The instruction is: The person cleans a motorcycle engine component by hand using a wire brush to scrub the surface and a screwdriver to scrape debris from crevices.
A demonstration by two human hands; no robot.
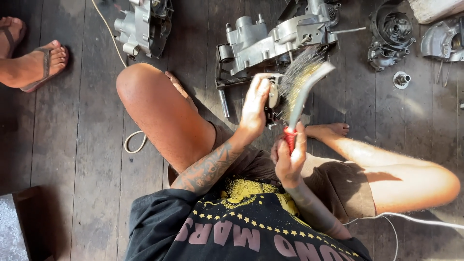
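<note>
Left hand [255, 104] fingers curled tight round a small round metal part [273, 94], held up just below the big grey cast engine casing [275, 41]. Right hand [290, 162] fist closed on the red-handled wire brush [302, 89], bristles against the part, steadied for scrubbing I guess.

packages: none | labels: none | signs: none | screens: none

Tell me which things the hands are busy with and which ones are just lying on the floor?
In use:
left hand holding a small metal part
right hand holding a wire brush

Lying about:
big engine casing
second casing
round dark cover
small gear piece
white cord
</note>
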